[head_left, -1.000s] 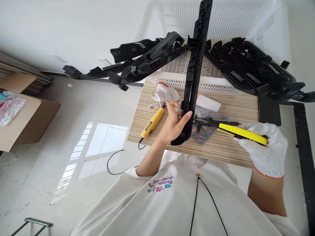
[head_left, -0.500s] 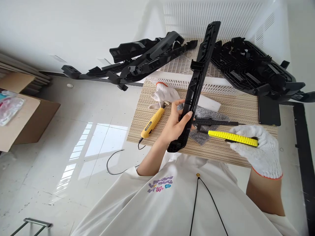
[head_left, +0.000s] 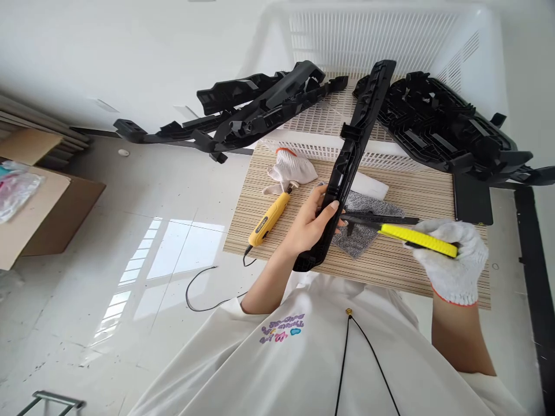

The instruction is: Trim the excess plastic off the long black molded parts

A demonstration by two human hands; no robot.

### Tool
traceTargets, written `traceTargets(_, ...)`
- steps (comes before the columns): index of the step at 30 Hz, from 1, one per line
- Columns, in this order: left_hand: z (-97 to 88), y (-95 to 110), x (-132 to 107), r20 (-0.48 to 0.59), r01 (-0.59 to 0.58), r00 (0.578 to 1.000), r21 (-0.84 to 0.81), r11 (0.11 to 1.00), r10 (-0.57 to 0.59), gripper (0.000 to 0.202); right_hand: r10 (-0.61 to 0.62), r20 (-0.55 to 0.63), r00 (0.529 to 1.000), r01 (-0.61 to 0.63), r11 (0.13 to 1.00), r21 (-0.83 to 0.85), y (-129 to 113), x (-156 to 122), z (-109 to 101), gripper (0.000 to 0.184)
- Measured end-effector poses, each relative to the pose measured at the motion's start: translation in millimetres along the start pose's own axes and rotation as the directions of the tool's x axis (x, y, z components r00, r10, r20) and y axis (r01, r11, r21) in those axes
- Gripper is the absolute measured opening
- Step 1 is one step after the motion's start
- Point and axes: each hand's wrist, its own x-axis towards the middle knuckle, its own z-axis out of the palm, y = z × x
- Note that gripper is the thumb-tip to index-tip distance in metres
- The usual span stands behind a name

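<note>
My bare left hand (head_left: 309,226) is wrapped round the lower part of a long black plastic trim piece (head_left: 356,132), which slants up and away over the table. In my right hand (head_left: 455,257), covered by a white knitted glove, is a yellow utility knife (head_left: 418,239). Its dark blade end points left toward the trim piece, near my left fingertips; whether it touches the piece I cannot tell. Beneath them lie a grey cloth (head_left: 358,240) and a thin black ruler-like tool (head_left: 390,219), partly hidden by the trim piece and hand.
A white plastic basket (head_left: 373,29) stands behind the striped table (head_left: 427,193), with black trim parts (head_left: 260,110) on its left and more parts (head_left: 446,127) on its right. A yellow corded rotary tool (head_left: 269,219), white glove (head_left: 293,167) and black phone (head_left: 472,199) lie on the table.
The trim piece's far end has dipped lower and slightly right in view. My right hand has shifted a little up, and the knife's tip has moved slightly right and tilts more.
</note>
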Motion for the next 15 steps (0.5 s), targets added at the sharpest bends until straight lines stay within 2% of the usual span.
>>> traceTargets(2,-1.4,0,0,-0.025,-0.002,1.0,-0.003,1.0,0.002,0.048,-0.099,-0.064,0.993,0.089,0.987,-0.137,13,4,-2,0.031)
traceTargets(3,-2.4,1,1,-0.034,-0.002,0.999,-0.004,1.0,0.002,0.048,-0.123,-0.02,0.992,0.112,0.953,-0.281,21,6,-4,0.028)
traceTargets(5,-4.8,2,1,-0.049,-0.006,0.999,-0.009,1.0,0.006,0.047,-0.113,0.183,0.977,0.201,0.785,-0.586,35,10,-9,0.019)
traceTargets(7,-6.9,2,1,-0.061,-0.013,0.998,-0.02,1.0,0.012,0.046,-0.11,0.335,0.936,0.331,0.601,-0.727,44,11,-13,0.01)
traceTargets(9,-7.0,2,-1,-0.065,-0.01,0.998,-0.033,0.999,0.008,0.047,-0.133,0.381,0.915,0.396,0.469,-0.789,44,9,-12,0.011)
traceTargets(12,1.6,-1,-3,-0.052,-0.022,0.998,-0.05,0.999,0.019,0.046,-0.186,0.343,0.92,0.386,0.296,-0.874,27,1,6,0.017)
traceTargets(13,7.3,-2,-3,-0.048,-0.036,0.998,-0.048,0.998,0.034,0.044,-0.234,0.303,0.924,0.36,0.266,-0.894,19,-3,16,0.021)
traceTargets(14,14.1,-3,-3,-0.042,-0.057,0.998,-0.04,0.998,0.055,0.041,-0.302,0.273,0.913,0.36,0.285,-0.888,11,-7,28,0.03)
traceTargets(15,21.4,-4,-3,-0.033,-0.084,0.996,-0.023,0.996,0.083,0.038,-0.312,0.281,0.907,0.385,0.35,-0.854,4,-10,41,0.042)
